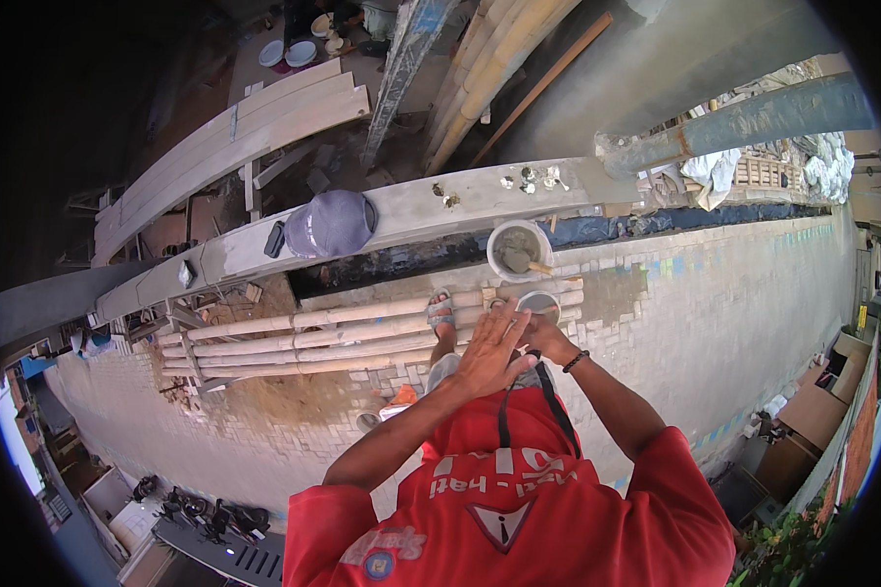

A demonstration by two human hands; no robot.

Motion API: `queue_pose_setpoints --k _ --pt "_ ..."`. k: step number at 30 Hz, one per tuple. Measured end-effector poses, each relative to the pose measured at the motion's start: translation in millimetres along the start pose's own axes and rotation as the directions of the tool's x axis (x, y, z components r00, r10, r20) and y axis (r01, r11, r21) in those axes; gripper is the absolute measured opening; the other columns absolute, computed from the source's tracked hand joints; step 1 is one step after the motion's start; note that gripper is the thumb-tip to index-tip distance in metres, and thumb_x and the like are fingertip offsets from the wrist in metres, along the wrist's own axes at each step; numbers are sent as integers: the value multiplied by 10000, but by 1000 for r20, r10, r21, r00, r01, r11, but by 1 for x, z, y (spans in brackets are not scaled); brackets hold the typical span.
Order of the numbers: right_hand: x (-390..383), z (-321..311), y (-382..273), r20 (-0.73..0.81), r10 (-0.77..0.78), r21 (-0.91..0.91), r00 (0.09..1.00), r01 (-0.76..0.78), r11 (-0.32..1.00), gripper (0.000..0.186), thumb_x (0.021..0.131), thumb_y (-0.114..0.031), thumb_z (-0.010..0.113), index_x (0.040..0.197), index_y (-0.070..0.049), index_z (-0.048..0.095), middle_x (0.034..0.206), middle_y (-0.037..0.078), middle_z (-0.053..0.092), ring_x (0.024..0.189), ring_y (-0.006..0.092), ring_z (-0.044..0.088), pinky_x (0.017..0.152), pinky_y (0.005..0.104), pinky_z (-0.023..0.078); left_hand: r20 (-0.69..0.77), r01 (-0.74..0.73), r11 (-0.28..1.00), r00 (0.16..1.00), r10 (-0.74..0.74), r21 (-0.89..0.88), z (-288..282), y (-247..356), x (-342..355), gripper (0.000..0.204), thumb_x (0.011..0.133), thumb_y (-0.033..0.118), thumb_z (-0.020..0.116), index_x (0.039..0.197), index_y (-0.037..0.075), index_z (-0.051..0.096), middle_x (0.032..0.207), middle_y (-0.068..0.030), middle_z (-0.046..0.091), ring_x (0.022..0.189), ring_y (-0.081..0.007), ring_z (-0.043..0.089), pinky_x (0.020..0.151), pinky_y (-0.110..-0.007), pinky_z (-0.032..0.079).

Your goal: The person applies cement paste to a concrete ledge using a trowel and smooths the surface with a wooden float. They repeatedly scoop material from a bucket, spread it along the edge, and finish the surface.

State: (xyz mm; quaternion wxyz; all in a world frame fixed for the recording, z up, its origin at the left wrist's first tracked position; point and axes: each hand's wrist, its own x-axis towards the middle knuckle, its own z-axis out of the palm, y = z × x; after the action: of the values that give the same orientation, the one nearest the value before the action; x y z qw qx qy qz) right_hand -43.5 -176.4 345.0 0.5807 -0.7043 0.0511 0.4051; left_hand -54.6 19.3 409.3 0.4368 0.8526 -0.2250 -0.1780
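My left hand (496,354) is stretched out flat in front of my chest, fingers extended, and holds nothing I can see. It overlaps my right hand (550,340), whose fingers are mostly hidden behind it; a dark bracelet circles that wrist. Just beyond both hands, a round light-rimmed container (539,307) with a greyish inside shows partly; whether the right hand touches it I cannot tell. Farther off, a white bucket (519,250) holds grey wet mortar, and a tool with a wooden handle (539,267) rests in it.
Bamboo poles (303,344) lie lashed together at my feet, on pale paving (715,323). Across the front runs a long grey concrete ledge (489,196) bearing a grey-blue cap (331,224) and a dark small object (275,240). Posts and planks (255,127) stand beyond. A dark trench (411,262) lies below the ledge.
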Motion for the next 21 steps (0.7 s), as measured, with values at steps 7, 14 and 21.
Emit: queue_pose_setpoints --k 7,14,21 --pt "-22 63 -1 209 151 111 966 -177 978 460 927 -147 571 1354 -16 464 987 84 652 857 139 637 718 292 529 125 799 581 600 -791 -157 56 -141 -70 768 940 599 368 1442 19 351 1415 -247 434 1350 -384 373 1117 -529 225" --pt "-38 -5 134 -327 86 -419 941 -226 879 361 831 -136 595 1169 -13 618 957 208 675 868 315 654 792 388 524 132 927 365 352 -927 85 27 -229 -250 607 871 383 597 1319 -16 505 1193 -263 606 1151 -352 579 924 -432 477" --pt "23 -74 270 -543 398 -14 739 -482 876 356 804 -166 593 1133 -38 644 1031 242 664 1008 374 637 877 421 514 218 884 9 125 -968 -468 64 -228 -325 353 909 197 579 1207 7 565 1041 -106 631 960 -198 632 670 -346 565"
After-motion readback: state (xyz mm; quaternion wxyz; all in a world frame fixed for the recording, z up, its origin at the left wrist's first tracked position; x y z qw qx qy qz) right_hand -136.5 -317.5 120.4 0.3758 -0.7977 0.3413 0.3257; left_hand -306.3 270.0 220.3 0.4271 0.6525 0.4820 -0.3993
